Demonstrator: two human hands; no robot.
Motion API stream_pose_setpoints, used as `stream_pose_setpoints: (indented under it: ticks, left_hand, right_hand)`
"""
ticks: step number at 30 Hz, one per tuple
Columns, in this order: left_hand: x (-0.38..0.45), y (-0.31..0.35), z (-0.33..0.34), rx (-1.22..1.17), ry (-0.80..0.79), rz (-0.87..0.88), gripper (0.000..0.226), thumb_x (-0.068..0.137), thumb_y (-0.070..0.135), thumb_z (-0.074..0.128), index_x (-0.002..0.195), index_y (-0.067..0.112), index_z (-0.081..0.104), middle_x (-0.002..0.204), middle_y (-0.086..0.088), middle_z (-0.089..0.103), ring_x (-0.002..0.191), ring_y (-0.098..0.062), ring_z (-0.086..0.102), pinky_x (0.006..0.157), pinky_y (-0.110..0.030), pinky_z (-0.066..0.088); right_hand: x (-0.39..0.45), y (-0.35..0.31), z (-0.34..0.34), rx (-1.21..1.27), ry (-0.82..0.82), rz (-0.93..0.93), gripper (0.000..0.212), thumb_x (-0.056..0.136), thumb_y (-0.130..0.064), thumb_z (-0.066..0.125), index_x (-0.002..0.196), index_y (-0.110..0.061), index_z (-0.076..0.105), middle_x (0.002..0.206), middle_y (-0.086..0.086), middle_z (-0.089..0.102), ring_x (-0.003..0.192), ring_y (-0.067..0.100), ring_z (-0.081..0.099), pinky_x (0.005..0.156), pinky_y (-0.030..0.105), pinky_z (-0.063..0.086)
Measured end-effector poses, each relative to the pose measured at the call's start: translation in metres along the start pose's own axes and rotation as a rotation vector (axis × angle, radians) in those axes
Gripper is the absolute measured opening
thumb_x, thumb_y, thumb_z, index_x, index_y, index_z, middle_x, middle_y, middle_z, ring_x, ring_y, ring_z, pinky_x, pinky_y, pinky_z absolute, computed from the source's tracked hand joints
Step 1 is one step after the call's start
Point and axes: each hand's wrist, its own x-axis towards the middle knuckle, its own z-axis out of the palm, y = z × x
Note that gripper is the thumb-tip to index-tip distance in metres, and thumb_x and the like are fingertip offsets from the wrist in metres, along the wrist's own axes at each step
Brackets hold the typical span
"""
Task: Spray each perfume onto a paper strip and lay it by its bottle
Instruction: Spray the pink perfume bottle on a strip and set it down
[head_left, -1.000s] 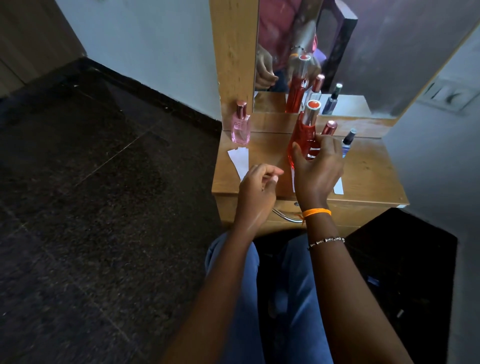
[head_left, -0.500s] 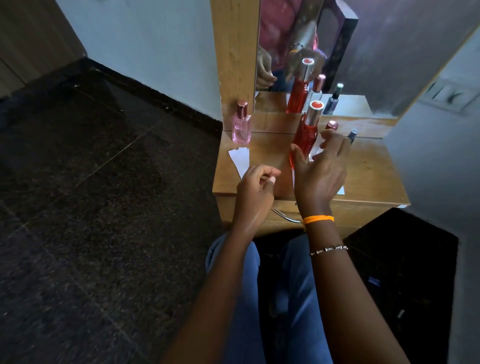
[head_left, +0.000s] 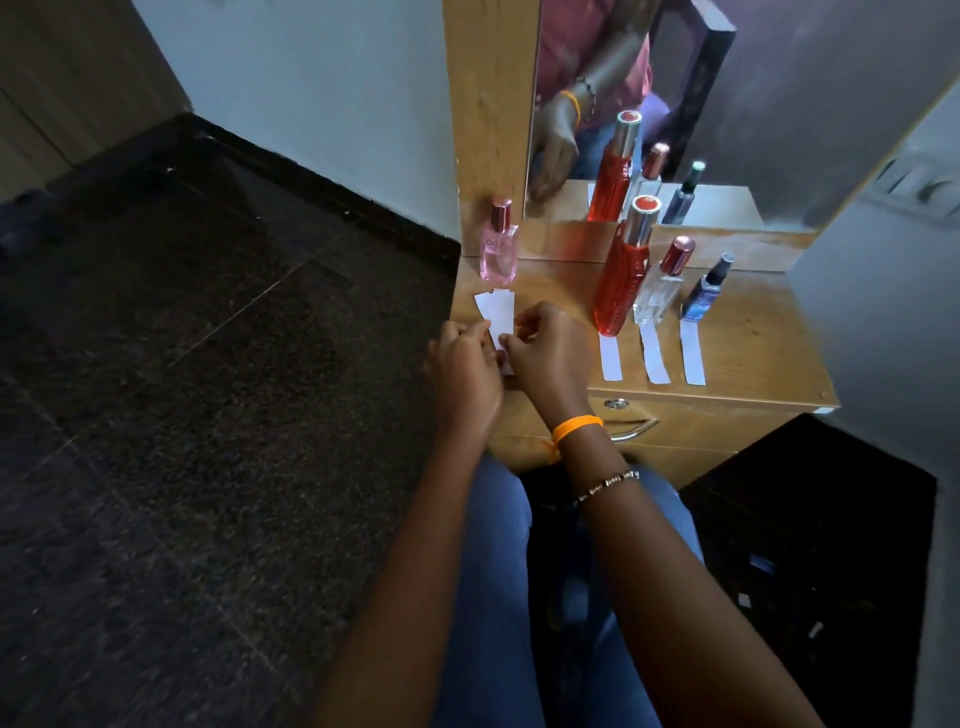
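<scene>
On the wooden dresser top (head_left: 748, 343) stand a tall red bottle (head_left: 622, 280), a clear bottle with a copper cap (head_left: 658, 291) and a small dark blue bottle (head_left: 704, 293). A white paper strip lies in front of each: one by the red bottle (head_left: 610, 356), one by the clear bottle (head_left: 653, 358), one by the blue bottle (head_left: 692, 356). A pink bottle (head_left: 498, 249) stands at the back left. Just in front of it lies a wider white paper (head_left: 496, 312). My left hand (head_left: 462, 364) and my right hand (head_left: 550, 348) both pinch this paper at its near end.
A mirror (head_left: 675, 104) in a wooden frame rises behind the bottles and reflects them. A drawer with a metal handle (head_left: 631, 428) sits under the top. Dark stone floor lies to the left, a white wall with a switch plate (head_left: 919, 182) to the right.
My right hand let go of the red bottle and moved left to the white paper. My left hand moved forward onto the same paper. The three strips by the bottles are now uncovered.
</scene>
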Motion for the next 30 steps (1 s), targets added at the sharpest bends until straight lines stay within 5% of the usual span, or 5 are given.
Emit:
stream_pose_setpoints:
  ticks: [6, 12, 16, 21, 30]
  left_hand:
    - [-0.003, -0.005, -0.001, -0.019, 0.035, -0.003, 0.034, 0.091, 0.008, 0.047, 0.124, 0.009, 0.056, 0.124, -0.016, 0.051, 0.115, -0.032, 0.044, 0.098, -0.043, 0.041]
    - [-0.002, -0.013, -0.004, -0.061, 0.115, -0.031, 0.011, 0.086, 0.017, 0.054, 0.080, 0.018, 0.062, 0.102, -0.020, 0.059, 0.087, -0.025, 0.061, 0.073, -0.036, 0.052]
    - [-0.007, -0.010, -0.009, -0.128, 0.072, -0.012, 0.027, 0.089, 0.001, 0.049, 0.113, 0.003, 0.060, 0.112, -0.018, 0.056, 0.095, -0.024, 0.060, 0.083, -0.030, 0.049]
    - [-0.005, -0.010, -0.013, -0.197, 0.041, -0.046, 0.032, 0.087, -0.003, 0.052, 0.117, 0.004, 0.059, 0.116, -0.015, 0.054, 0.102, -0.023, 0.059, 0.082, -0.024, 0.045]
    - [-0.004, -0.011, -0.013, -0.171, 0.028, -0.043, 0.040, 0.089, -0.003, 0.051, 0.128, 0.005, 0.051, 0.124, -0.016, 0.052, 0.107, -0.019, 0.057, 0.080, -0.016, 0.042]
  right_hand:
    - [0.003, -0.009, 0.007, 0.096, -0.048, 0.088, 0.019, 0.075, -0.013, 0.073, 0.092, -0.005, 0.067, 0.088, 0.012, 0.072, 0.084, 0.025, 0.066, 0.063, 0.024, 0.036]
    - [0.001, -0.019, 0.017, 0.127, -0.090, 0.120, 0.013, 0.072, -0.008, 0.072, 0.085, -0.009, 0.068, 0.077, 0.009, 0.071, 0.077, 0.025, 0.068, 0.068, 0.028, 0.054]
    - [0.003, -0.022, 0.014, 0.140, -0.131, 0.187, 0.016, 0.073, -0.006, 0.072, 0.088, -0.008, 0.068, 0.053, -0.005, 0.056, 0.044, 0.001, 0.050, 0.039, 0.004, 0.034]
    - [0.002, -0.026, 0.009, 0.119, -0.134, 0.203, 0.011, 0.074, -0.012, 0.072, 0.084, -0.016, 0.069, 0.064, 0.004, 0.066, 0.067, 0.012, 0.059, 0.061, 0.020, 0.039]
    - [-0.001, -0.026, 0.012, 0.043, -0.123, 0.152, 0.012, 0.078, -0.014, 0.070, 0.089, -0.017, 0.074, 0.092, 0.011, 0.074, 0.093, 0.027, 0.068, 0.072, 0.028, 0.047]
